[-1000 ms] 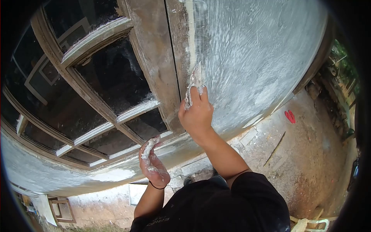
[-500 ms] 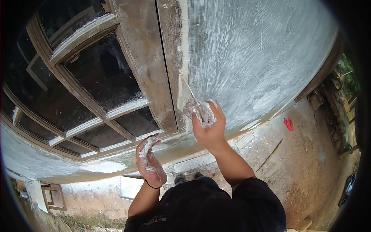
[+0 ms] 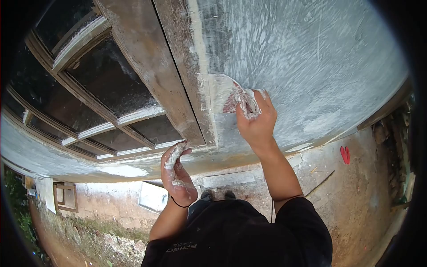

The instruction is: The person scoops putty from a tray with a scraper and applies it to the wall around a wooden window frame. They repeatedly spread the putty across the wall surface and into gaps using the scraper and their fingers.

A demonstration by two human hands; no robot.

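My right hand [image 3: 258, 120] grips a flat putty scraper [image 3: 222, 89], whose pale, red-streaked blade lies against the seam between the wooden window frame [image 3: 175, 66] and the grey wall [image 3: 284, 58]. Thick white putty coats the part of the scraper near my fingers. Lower and to the left, my left hand [image 3: 178, 175] hovers by the bottom right corner of the window. Its fingers are loosely bent and apart from the thumb, with white putty [image 3: 175, 155] smeared along the index finger and palm. Nothing else shows in that hand.
Dark glass panes [image 3: 106, 80] sit between white-smeared bars at left. On the ground below are a pale rectangular tray-like object [image 3: 153, 196], a small wooden frame [image 3: 66, 198], red sandals [image 3: 345, 155] and a thin stick [image 3: 320, 182]. My feet [image 3: 218, 195] stand close to the wall.
The scraper has tilted, so its blade now shows broad and flat over the seam. My right hand has moved slightly up and right; my left hand keeps its pose. The view has shifted.
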